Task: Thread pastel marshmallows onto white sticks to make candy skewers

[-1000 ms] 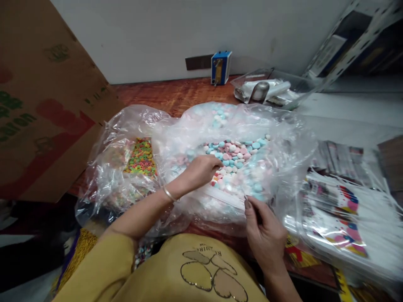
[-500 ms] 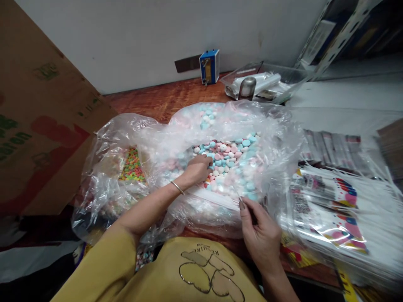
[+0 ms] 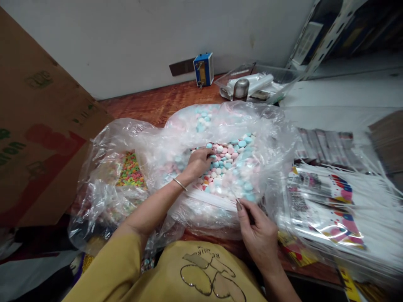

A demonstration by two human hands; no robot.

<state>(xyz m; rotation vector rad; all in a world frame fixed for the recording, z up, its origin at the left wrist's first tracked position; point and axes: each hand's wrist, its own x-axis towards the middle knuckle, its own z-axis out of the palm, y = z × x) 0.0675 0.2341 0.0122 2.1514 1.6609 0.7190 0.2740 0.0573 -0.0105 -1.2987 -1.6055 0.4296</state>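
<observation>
A large clear plastic bag (image 3: 270, 126) lies open before me, filled with pink, white and pale blue round candies (image 3: 227, 156). My left hand (image 3: 199, 162) reaches into its opening with fingers curled in a pinch. A pale blue candy shows at the fingertips, though they partly hide it. Nearer to me, my right hand (image 3: 258, 224) pinches a thin whitish stick (image 3: 233, 192) between thumb and forefinger. The stick's far end blurs against the bag. Several long white sticks (image 3: 209, 198) lie across the front of the bag, between my hands.
Left of the candies, another clear bag holds small multicoloured ring-shaped pieces (image 3: 130, 170). A cardboard box (image 3: 40, 126) stands at far left. Printed packets (image 3: 330, 205) and long white sticks (image 3: 374, 209) lie right. Behind are a blue device (image 3: 203, 69) and a clear tray (image 3: 285, 79).
My left hand has lifted slightly away from me over the candies, still pinching. The right hand keeps hold of the thin stick. The whole view has shifted a little.
</observation>
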